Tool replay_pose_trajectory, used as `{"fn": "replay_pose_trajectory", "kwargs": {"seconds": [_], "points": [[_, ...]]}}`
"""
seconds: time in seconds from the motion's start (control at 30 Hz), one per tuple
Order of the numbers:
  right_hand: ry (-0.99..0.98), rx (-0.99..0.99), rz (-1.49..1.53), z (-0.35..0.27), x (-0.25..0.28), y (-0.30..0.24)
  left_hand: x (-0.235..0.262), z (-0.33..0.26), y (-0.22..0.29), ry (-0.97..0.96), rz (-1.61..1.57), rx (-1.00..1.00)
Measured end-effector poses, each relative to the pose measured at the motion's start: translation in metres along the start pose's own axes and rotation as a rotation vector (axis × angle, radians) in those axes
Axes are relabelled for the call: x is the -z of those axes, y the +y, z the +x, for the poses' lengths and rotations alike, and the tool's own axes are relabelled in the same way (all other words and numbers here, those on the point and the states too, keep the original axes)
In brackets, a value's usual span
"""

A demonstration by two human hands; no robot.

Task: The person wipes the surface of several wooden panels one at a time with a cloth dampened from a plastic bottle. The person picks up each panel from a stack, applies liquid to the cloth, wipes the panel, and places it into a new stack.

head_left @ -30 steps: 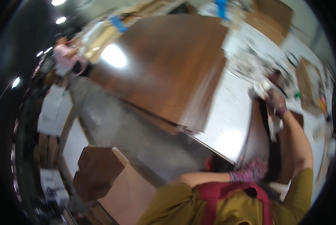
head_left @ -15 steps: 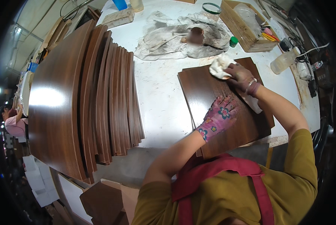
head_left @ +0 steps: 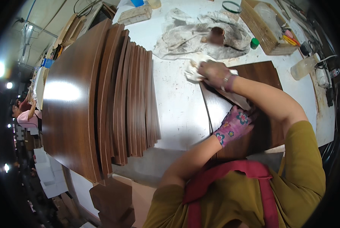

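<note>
While the left hand, in a flowered glove, lies flat on a dark brown wooden panel on the white bench, the right hand closes its grip around a crumpled white rag at the panel's far corner.

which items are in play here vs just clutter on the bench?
In play:
right hand
white rag, held by it at the panel's far corner
left hand, flat on the panel
dark wood panel

Lying about:
stack of curved wood panels
stained cloth
wooden tray
plastic bottle
green cap
</note>
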State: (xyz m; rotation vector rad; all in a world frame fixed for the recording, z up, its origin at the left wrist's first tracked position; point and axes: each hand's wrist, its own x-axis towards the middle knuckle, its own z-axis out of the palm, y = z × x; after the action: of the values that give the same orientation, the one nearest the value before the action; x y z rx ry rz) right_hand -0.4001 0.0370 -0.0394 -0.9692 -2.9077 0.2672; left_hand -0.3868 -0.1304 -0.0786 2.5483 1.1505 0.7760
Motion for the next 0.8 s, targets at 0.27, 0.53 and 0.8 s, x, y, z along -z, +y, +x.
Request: {"fn": "replay_pose_trajectory", "kwargs": {"seconds": [0.27,0.53,0.8], "points": [[0.081,-0.275,0.679,-0.035,0.040,0.015,-0.022,-0.007,-0.013,-0.324,-0.034,0.135],[0.124,-0.303,0.065,-0.136,0.010,0.086,-0.004,0.008,0.000,-0.207,0.120,-0.083],[0.013,0.141,0.235,-0.003,-0.020,-0.078,-0.059,-0.046,-0.039,-0.331,0.169,-0.160]]}}
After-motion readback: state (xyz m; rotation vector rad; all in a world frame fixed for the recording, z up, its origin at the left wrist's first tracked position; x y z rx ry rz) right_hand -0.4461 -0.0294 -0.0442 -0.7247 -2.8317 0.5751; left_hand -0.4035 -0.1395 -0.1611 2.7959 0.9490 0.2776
